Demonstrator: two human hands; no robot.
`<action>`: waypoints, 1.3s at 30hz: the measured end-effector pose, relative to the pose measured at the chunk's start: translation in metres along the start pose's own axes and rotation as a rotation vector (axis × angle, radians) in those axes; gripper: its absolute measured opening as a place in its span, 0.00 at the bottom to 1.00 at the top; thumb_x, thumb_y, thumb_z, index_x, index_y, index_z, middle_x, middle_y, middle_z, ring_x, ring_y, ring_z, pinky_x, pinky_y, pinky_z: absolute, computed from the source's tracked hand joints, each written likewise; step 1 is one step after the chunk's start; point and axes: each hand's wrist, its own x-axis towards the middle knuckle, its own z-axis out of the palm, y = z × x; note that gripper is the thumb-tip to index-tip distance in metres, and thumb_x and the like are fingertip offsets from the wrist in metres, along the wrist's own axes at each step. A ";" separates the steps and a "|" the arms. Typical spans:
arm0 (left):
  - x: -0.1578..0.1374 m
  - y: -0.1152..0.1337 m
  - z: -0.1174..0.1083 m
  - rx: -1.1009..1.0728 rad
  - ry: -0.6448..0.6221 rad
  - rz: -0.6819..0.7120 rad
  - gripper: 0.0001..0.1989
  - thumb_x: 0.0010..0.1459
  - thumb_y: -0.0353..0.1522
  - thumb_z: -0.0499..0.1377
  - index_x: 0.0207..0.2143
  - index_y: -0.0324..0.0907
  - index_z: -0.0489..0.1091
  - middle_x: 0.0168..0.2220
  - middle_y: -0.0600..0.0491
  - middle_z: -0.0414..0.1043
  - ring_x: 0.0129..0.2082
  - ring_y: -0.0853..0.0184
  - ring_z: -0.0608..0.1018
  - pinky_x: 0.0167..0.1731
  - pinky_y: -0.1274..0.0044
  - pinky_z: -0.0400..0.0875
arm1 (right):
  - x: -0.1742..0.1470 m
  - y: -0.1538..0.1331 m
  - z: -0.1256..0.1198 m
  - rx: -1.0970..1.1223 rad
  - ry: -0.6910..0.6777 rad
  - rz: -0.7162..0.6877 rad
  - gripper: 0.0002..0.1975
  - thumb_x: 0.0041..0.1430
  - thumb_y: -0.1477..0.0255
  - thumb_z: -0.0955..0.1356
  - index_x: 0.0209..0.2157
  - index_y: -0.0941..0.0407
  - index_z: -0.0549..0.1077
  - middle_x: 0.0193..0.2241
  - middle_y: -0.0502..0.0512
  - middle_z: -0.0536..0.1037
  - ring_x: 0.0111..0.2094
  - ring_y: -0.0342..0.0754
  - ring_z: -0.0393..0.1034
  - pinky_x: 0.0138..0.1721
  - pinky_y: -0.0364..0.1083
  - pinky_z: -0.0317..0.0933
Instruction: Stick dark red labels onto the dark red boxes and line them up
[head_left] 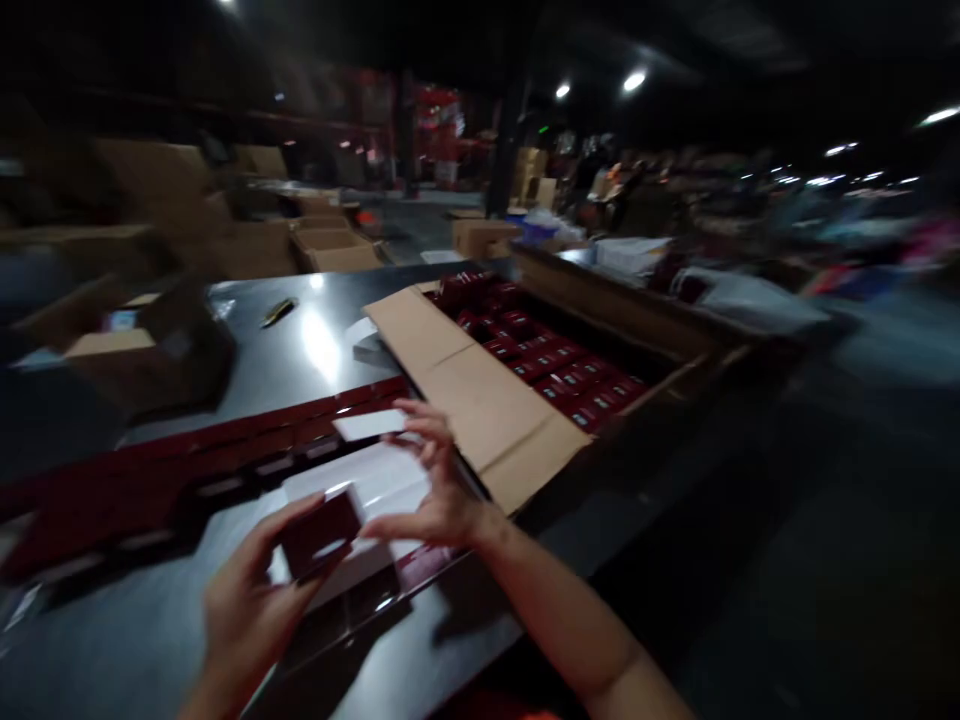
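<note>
My left hand (251, 590) grips a small dark maroon box (322, 535) between thumb and fingers, above the metal table. Close by on the right, my right hand (442, 490) is open, its thumb and fingers spread; the thumb tip is near the box's edge, and whether it touches I cannot tell. Under both hands lie white sheets (375, 470), partly hidden. A long row of maroon boxes (172, 470) runs along the table behind my left hand. To the right, a large open carton (472, 390) holds several rows of similar maroon boxes (555, 360).
A yellow and black tool (280, 312), its kind unclear, lies on the metal table (262, 375). An open cardboard box (150, 350) stands at the left. More cartons (334, 245) are behind the table. At the right, pale plastic (750, 295) lies beyond the large carton.
</note>
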 end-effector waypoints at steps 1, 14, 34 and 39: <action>0.001 0.003 0.000 0.007 0.015 0.031 0.23 0.46 0.40 0.71 0.45 0.45 0.74 0.43 0.51 0.80 0.40 0.58 0.82 0.43 0.68 0.79 | 0.003 -0.005 -0.006 -0.029 0.071 0.041 0.39 0.48 0.64 0.79 0.56 0.46 0.57 0.60 0.60 0.57 0.63 0.55 0.57 0.56 0.53 0.67; 0.006 0.017 0.006 0.032 -0.033 0.130 0.22 0.49 0.36 0.71 0.47 0.43 0.73 0.44 0.49 0.79 0.44 0.61 0.81 0.44 0.70 0.78 | 0.016 -0.034 -0.019 0.180 0.039 0.690 0.08 0.56 0.68 0.75 0.37 0.53 0.77 0.24 0.47 0.76 0.25 0.41 0.71 0.27 0.39 0.67; 0.005 0.020 0.007 0.036 -0.077 0.241 0.22 0.50 0.28 0.68 0.48 0.44 0.71 0.44 0.49 0.78 0.44 0.63 0.80 0.45 0.71 0.77 | -0.003 -0.029 0.013 -0.031 -0.046 0.877 0.12 0.53 0.62 0.76 0.31 0.57 0.79 0.18 0.48 0.74 0.19 0.39 0.65 0.21 0.37 0.58; 0.005 0.020 0.007 0.024 -0.074 0.245 0.22 0.50 0.29 0.68 0.48 0.45 0.71 0.44 0.49 0.78 0.44 0.62 0.80 0.44 0.68 0.78 | -0.005 -0.029 0.015 -0.131 -0.041 0.761 0.09 0.55 0.64 0.75 0.32 0.56 0.80 0.22 0.48 0.77 0.21 0.40 0.68 0.24 0.38 0.61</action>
